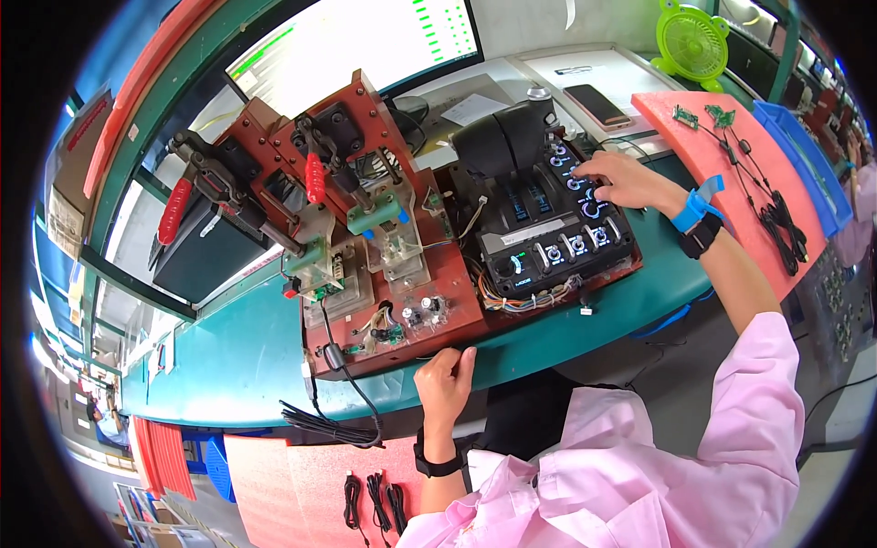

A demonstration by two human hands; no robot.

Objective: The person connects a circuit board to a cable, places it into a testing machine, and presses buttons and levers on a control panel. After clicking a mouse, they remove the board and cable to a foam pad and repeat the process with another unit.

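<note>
A black throttle controller with lit knobs and switches sits in the red-brown test fixture. My right hand reaches over its right side, thumb and index finger closed around a small lit knob on the panel. At the bench's front edge my left hand rests with its fingers curled and nothing seen in it. Several coloured wires run along the controller's near edge.
Two toggle clamps with red handles stand on the fixture's left. A coiled black cable hangs over the green bench edge. Pink foam at the right holds circuit boards and cables. A monitor, a phone and a green fan are behind.
</note>
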